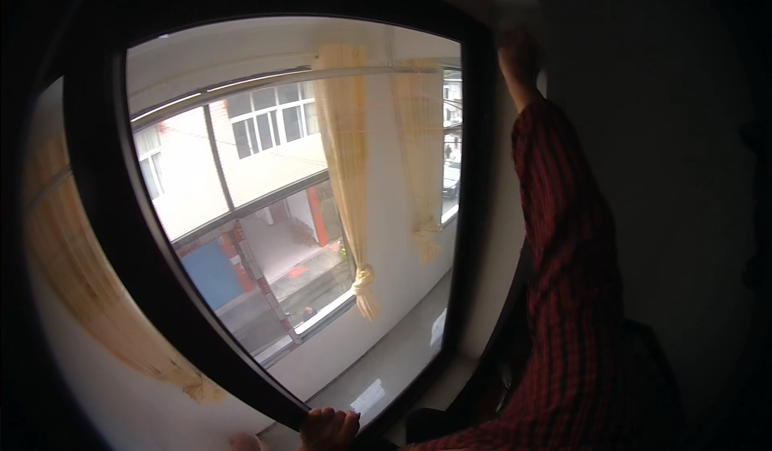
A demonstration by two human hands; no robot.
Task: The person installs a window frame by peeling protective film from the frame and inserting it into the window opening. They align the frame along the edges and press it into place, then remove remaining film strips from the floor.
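Note:
A large glass pane in a dark frame [100,198] fills the middle of the view, tilted. My left hand [330,428] is closed over the frame's lower edge, knuckles showing. My right arm, in a red and black striped sleeve [567,242], reaches up along the right side. At its end my right hand [521,53] is closed beside the frame's upper right corner. Deep shade covers its fingers, and what they hold, if anything, is hidden. At the bottom, left of my left hand, a blurred skin-coloured patch [245,443] shows, perhaps a reflection.
Yellowish knotted curtains [344,145] and a window with a pale building [193,170] appear in the glass; whether through it or reflected, I cannot tell. Another curtain [80,266] hangs left of the frame. A dark wall [675,170] stands at the right.

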